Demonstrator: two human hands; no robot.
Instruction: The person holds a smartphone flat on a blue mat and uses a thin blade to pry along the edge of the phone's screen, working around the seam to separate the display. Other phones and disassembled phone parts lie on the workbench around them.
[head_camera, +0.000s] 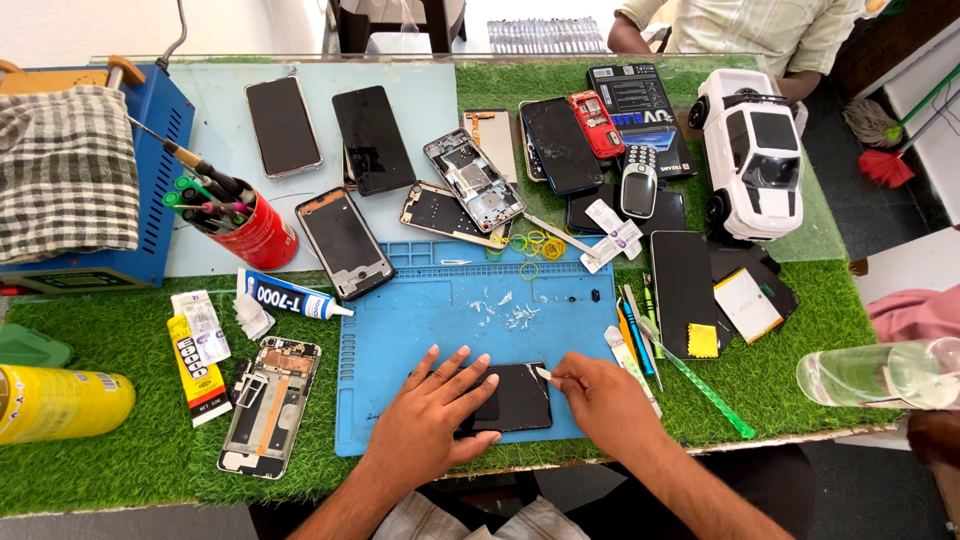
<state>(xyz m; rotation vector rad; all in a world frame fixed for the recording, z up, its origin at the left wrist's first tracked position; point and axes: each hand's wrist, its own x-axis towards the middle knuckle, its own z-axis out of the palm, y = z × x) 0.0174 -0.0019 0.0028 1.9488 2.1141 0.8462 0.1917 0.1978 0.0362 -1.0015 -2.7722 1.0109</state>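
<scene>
A surface covered in green artificial turf (120, 470) carries a blue rectangular silicone work mat (400, 330) at its near edge. On the mat's near part lies a black flat phone screen panel (520, 400), just in front of scattered white scraps (510, 312). The left hand (435, 415) lies flat on the panel's left half, fingers spread, its grip open and pressing rather than clasping. The right hand (600, 400) sits at the panel's right edge, its grip pinched closed on a small white sliver-like tool (543, 374) whose tip touches the panel's upper right corner. To the left of the mat rests an opened phone frame with exposed internals (270, 405); above it lies a white and blue glue tube (290, 298). A red cylindrical cup of screwdrivers (255, 232) stands farther back.
</scene>
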